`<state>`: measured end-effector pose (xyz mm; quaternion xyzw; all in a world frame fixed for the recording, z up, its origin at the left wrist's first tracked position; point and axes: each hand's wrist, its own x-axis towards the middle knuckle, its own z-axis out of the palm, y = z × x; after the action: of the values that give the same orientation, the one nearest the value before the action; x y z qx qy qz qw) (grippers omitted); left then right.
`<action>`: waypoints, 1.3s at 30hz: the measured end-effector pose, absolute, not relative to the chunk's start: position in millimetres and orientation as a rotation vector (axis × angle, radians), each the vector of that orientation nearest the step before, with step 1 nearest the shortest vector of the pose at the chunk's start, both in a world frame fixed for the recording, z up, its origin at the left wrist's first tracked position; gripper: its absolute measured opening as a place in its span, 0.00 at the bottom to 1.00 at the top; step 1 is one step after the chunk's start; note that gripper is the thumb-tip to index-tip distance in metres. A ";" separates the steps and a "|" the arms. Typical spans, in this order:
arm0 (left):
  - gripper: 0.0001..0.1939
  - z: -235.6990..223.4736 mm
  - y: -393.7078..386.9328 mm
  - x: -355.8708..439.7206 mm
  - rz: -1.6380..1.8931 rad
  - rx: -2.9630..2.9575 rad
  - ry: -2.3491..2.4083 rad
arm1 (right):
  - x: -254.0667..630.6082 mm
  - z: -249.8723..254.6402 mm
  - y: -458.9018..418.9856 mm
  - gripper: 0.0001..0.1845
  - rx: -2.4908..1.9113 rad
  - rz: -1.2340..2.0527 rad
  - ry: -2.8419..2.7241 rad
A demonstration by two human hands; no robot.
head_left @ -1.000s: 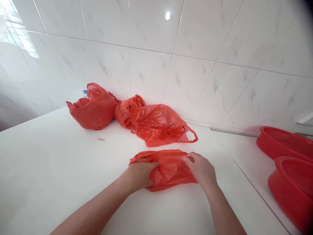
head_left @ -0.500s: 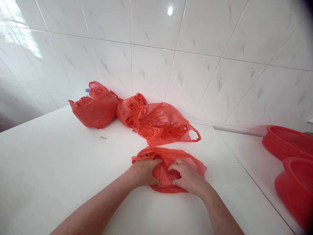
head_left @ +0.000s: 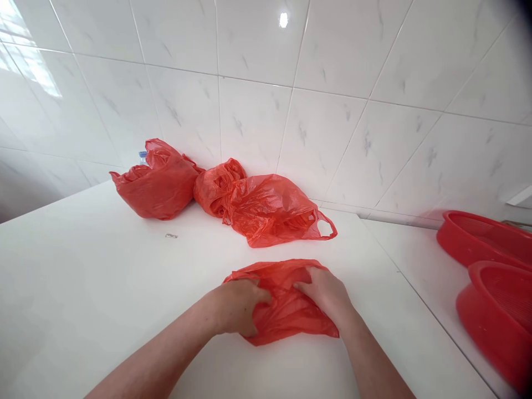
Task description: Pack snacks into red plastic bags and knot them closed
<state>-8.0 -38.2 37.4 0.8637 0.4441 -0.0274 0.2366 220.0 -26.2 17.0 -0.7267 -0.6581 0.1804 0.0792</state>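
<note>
A crumpled red plastic bag lies on the white table in front of me, spread between my two hands. My left hand is curled over its left side, some fingers hidden in the folds and slightly blurred. On the right side, my right hand is bent around the plastic, its thumb showing while the other fingertips sink into the folds. Just behind lies another red bag with a loop handle. It touches a bunched red bag, and a fuller red bag stands farther left.
A blue-capped bottle peeks out behind the leftmost bag. A small scrap lies on the white table. Two red plastic baskets stand at the right. A tiled wall runs along the back.
My hands have moved slightly apart, the left one shifting left and down. The bag between them has flattened, and its opening gapes less. The view has turned slightly right.
</note>
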 end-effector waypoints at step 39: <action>0.14 18.6 -20.0 -2.3 0.871 2.571 1.267 | 246.1 10.8 -18.9 0.16 -1.576 0.340 -1.295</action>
<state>-2.3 -20.0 18.6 0.8560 0.4218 0.2900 0.0730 246.1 -18.9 10.8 -0.6549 -0.5383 0.1414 0.5112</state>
